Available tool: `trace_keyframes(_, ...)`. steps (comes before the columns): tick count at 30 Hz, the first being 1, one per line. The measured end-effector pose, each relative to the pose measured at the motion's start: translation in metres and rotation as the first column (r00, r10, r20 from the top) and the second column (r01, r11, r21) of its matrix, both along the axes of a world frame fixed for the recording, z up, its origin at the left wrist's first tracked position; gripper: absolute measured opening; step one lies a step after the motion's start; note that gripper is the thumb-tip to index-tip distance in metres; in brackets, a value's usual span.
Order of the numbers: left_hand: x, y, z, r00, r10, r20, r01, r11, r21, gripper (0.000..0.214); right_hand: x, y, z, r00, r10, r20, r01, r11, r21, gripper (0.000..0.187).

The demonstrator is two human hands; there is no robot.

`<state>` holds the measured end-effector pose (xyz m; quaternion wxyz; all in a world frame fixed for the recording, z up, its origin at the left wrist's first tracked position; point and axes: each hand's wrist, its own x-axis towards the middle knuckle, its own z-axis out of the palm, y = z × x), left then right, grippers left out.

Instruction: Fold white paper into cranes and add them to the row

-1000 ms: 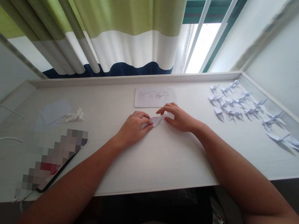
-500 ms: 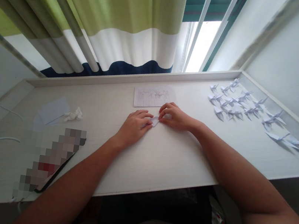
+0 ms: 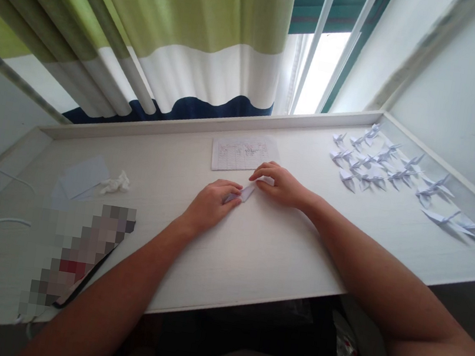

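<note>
In the head view, compared with half a second earlier, the left hand (image 3: 211,204) has kept its place, while the right hand (image 3: 279,184) has altered its finger pose slightly. The part of the small folded piece of white paper (image 3: 247,193) showing between the hands now looks longer and narrower; it looked shorter and rounder then. The things farther out on the desk lie as they did.

The long white wooden desk (image 3: 254,246), with a raised border along its back and sides, bears everything here. On its right stand several rows of white folded paper cranes (image 3: 399,176); behind the hands lies a white rectangular printed sheet with a table (image 3: 241,153); on the left are flat white paper sheets (image 3: 86,173) beside a crumpled white tissue (image 3: 117,184).

The folded paper is between the hands, near the middle of the desk, a slanting pale wedge partly covered by fingers. The left thumb and fingers grasp its near-left end. The right fingers are curled at its far-right end, touching it; whether they pinch it cannot be told.
</note>
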<state>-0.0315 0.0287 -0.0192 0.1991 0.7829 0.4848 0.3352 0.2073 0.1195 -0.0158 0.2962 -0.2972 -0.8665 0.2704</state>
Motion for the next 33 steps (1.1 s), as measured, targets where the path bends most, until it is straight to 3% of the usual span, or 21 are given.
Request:
trace_keyframes(8, 0.001, 0.0, 0.0, 0.998, 0.039, 0.049, -0.037, 0.999, -0.032, 0.014, -0.018, -0.007, -0.001, 0.998, -0.051, 0.03, 0.053, 0.995, -0.081, 0.015)
trace_keyframes(13, 0.001, -0.001, 0.0, 0.995, 0.064, 0.077, -0.061, 0.997, -0.042, 0.008, -0.007, -0.009, 0.006, 0.994, 0.033, 0.107, -0.035, 0.999, 0.016, 0.017)
trace_keyframes(18, 0.0, -0.001, -0.001, 0.996, 0.08, 0.045, -0.077, 0.996, -0.046, 0.024, 0.003, -0.008, 0.008, 0.978, 0.088, 0.187, -0.102, 0.993, 0.066, 0.016)
trace_keyframes(26, -0.001, 0.001, -0.006, 1.0, 0.009, 0.01, -0.009, 0.999, 0.032, 0.011, 0.001, -0.011, 0.01, 0.976, -0.063, 0.21, 0.056, 0.998, 0.04, 0.022)
trace_keyframes(33, 0.001, -0.001, -0.005, 1.0, 0.003, -0.013, -0.003, 1.0, 0.017, 0.011, -0.005, -0.015, 0.01, 0.977, -0.043, 0.211, 0.056, 0.997, -0.054, 0.014)
